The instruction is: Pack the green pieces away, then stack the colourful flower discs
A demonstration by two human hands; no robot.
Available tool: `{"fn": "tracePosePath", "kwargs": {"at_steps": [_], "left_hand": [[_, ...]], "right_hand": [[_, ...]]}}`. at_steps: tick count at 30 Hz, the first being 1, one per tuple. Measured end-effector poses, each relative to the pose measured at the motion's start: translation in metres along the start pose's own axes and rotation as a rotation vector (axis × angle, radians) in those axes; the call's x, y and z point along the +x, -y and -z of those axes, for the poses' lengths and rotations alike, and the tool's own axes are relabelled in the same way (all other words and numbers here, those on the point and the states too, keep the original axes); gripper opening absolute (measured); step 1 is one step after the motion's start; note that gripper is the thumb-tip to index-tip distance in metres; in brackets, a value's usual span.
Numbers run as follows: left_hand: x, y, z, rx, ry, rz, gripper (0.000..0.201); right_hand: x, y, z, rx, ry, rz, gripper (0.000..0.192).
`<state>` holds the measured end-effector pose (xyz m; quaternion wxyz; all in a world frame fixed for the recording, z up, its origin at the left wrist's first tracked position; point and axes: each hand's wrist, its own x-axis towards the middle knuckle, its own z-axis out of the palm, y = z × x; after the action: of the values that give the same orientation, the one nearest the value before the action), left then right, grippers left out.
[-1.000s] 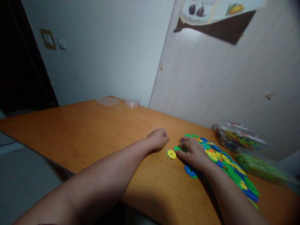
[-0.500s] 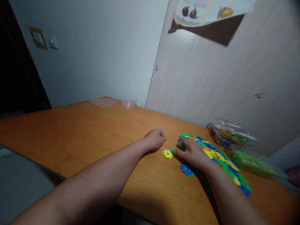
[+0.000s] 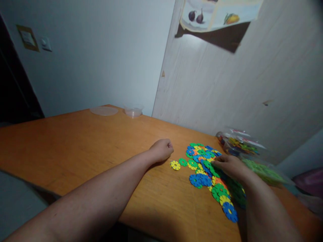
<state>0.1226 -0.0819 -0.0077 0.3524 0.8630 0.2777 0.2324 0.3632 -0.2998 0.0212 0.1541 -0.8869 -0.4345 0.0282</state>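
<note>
My left hand (image 3: 161, 150) rests on the table as a loose fist. Its fingers are curled in, so whatever they hold, if anything, is hidden. Just right of it lie a yellow notched disc (image 3: 175, 165) and a green notched disc (image 3: 183, 162), apart from the hand. Over the right part of a heap of colored notched plastic discs (image 3: 202, 160) is my right hand (image 3: 230, 165), fingertips down at the green discs. Its thumb and a finger show close together; the other fingers are hidden. A blue disc (image 3: 230, 211) lies at the heap's near end.
Behind the heap, clear bags of colorful small pieces (image 3: 243, 146) and a bag of light-green pieces (image 3: 262, 169) lie against the wall. A clear plastic bowl (image 3: 133, 111) and a round translucent lid (image 3: 104, 111) sit at the wooden table's (image 3: 83, 141) far edge.
My right hand has moved from the small green disc rightward onto the heap, uncovering the discs on its left side. The green disc stays beside the yellow one. My left fist keeps its place.
</note>
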Motion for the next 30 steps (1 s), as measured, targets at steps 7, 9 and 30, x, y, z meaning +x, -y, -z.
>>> {"fn": "tracePosePath", "kwargs": {"at_steps": [7, 9, 30], "left_hand": [[0.003, 0.005, -0.004, 0.01, 0.006, -0.002, 0.012], [0.004, 0.005, -0.005, 0.024, 0.012, 0.006, 0.012], [-0.001, -0.001, -0.001, 0.036, 0.019, -0.011, 0.013]], "right_hand": [[-0.005, 0.021, 0.0, -0.03, -0.12, 0.065, 0.026], [-0.012, 0.041, -0.002, 0.013, -0.177, 0.128, 0.033], [-0.025, 0.101, -0.036, 0.067, -0.024, 0.45, 0.039]]}}
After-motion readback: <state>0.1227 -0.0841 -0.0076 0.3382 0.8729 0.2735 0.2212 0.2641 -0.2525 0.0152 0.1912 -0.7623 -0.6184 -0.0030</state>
